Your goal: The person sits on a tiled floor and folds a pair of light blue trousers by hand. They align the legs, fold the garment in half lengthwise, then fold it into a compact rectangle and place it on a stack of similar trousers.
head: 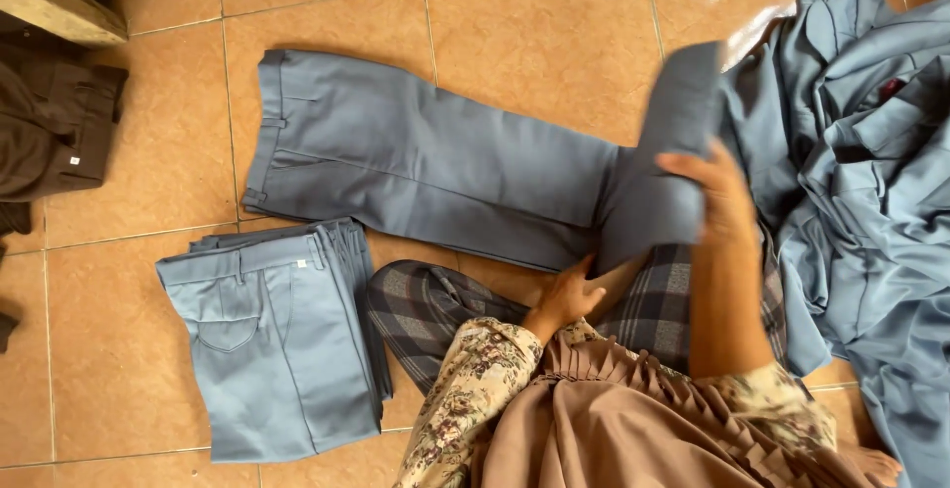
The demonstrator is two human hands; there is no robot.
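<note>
Blue-grey cotton trousers (426,166), flat on orange floor tiles (554,33), leg end lifted and doubled back in closed right hand (717,196); left hand (566,295), fingers loosely spread, pinning fold line; folded blue trouser stack (272,340) just beside.

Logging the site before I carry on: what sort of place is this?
Probably a home or small garment workshop floor: bare terracotta floor tiles, a stack of folded blue trousers, and a loose heap of blue garments beside the trousers being folded.
</note>
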